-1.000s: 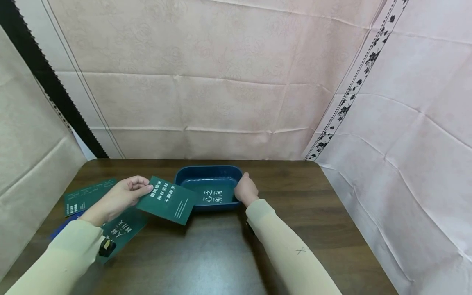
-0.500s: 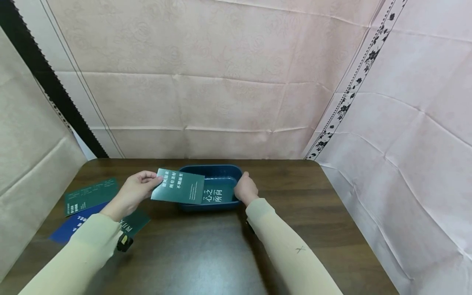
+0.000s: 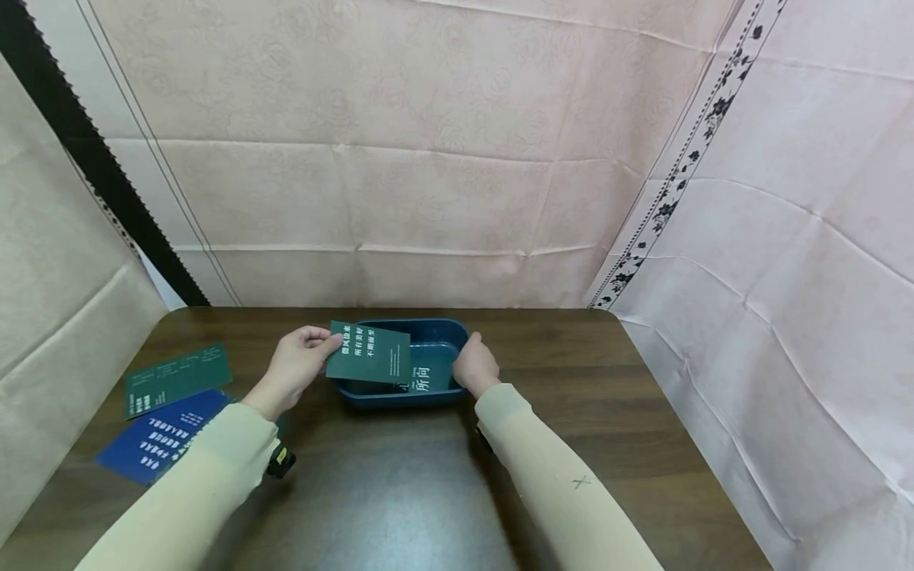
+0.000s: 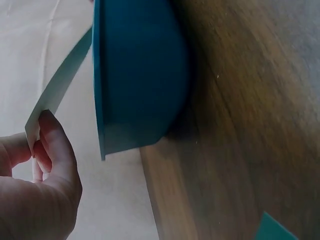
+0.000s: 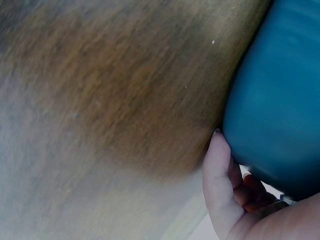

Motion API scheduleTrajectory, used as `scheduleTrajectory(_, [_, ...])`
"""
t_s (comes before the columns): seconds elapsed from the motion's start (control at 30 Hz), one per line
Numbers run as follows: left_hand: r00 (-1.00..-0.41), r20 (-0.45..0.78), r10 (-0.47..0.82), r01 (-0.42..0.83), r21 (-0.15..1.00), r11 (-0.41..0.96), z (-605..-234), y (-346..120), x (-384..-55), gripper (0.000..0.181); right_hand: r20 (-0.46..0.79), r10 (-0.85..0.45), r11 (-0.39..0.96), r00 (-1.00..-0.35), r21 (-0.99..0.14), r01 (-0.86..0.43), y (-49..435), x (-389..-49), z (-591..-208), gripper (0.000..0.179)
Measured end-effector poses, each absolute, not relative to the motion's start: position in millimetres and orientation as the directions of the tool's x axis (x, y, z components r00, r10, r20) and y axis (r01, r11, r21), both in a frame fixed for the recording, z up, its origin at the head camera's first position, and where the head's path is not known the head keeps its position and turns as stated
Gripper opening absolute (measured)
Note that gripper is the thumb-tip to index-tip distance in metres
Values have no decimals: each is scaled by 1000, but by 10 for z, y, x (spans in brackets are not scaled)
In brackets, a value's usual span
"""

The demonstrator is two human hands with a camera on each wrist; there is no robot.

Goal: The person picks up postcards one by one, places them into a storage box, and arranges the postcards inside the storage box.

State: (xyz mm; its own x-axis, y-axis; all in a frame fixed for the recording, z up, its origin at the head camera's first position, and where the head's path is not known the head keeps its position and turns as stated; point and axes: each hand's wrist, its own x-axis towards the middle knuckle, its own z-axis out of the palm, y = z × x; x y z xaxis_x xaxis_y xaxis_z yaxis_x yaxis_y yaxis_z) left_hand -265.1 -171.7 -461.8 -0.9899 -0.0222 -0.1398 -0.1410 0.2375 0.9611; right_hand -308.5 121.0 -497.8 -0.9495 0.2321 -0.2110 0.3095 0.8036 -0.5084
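My left hand (image 3: 294,366) pinches a dark green printed card (image 3: 374,353) by its left edge, between thumb and fingers. That card hangs over the left part of a blue plastic tray (image 3: 407,403), and in the left wrist view the card (image 4: 62,72) slants up beside the tray's rim. Inside the tray lies another green card (image 3: 423,381) with white characters, partly covered by the held one. At the tray's right end my right hand (image 3: 477,366) holds the rim; in the right wrist view its thumb (image 5: 217,155) lies against the tray wall.
Left on the brown wooden table (image 3: 400,492) lie a green card (image 3: 178,381) and a blue card (image 3: 164,436), slightly overlapping. My left forearm covers most of another green card. Pale cloth (image 3: 457,198) hangs behind the table and along both sides.
My left hand has carried the green card rightward and slightly up, over the tray, turning it straighter. More of the blue card shows now. The right hand and tray have stayed put.
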Motion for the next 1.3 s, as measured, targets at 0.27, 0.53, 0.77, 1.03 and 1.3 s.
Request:
scheduleTrajectory(0.27, [-998,-64,-28,-70,935,348,-4616,-1532,-2673,45,-202,235,801,-951,-514,307,1219,-3080,-4988,71])
scheduleTrajectory(0.53, [-998,53,-18,38,880,474,-4660,-1362,-2671,37,-212,237,809,-948,-498,313,1222,-3110,-4995,72])
scheduleTrajectory(0.77, [-999,40,31,50,858,511,-4664,-1260,-2706,37,-214,226,819,-950,-487,304,1230,-3109,-4989,72])
scheduleTrajectory(1.03, [-996,7,94,76,650,756,-4711,-1163,-2750,50,-169,206,843,-964,-469,262,1228,-3063,-4996,69])
scheduleTrajectory(1.3, [-991,-17,133,99,576,812,-4698,-1112,-2736,57,-172,214,838,-962,-474,271,1211,-3063,-4987,69])
